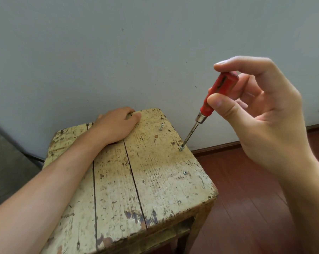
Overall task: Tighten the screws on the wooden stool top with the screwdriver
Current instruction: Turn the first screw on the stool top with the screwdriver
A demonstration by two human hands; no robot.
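Note:
A worn wooden stool top (151, 173) with peeling cream paint fills the lower middle of the head view. My right hand (265, 114) grips the red handle of a screwdriver (217, 90) between thumb and fingers. Its metal tip sits in a raised screw (181, 149) near the stool's right edge. A second screw (185, 173) lies driven in nearer to me along that edge. A third screw (161, 127) stands high out of the wood at the far side. My left hand (116, 125) rests palm down on the far part of the top, its fingers curled over the back edge.
A pale grey wall (118, 52) stands right behind the stool. Dark red wooden flooring (246, 198) with a brown skirting board lies to the right. A grey object (6, 162) sits at the left edge.

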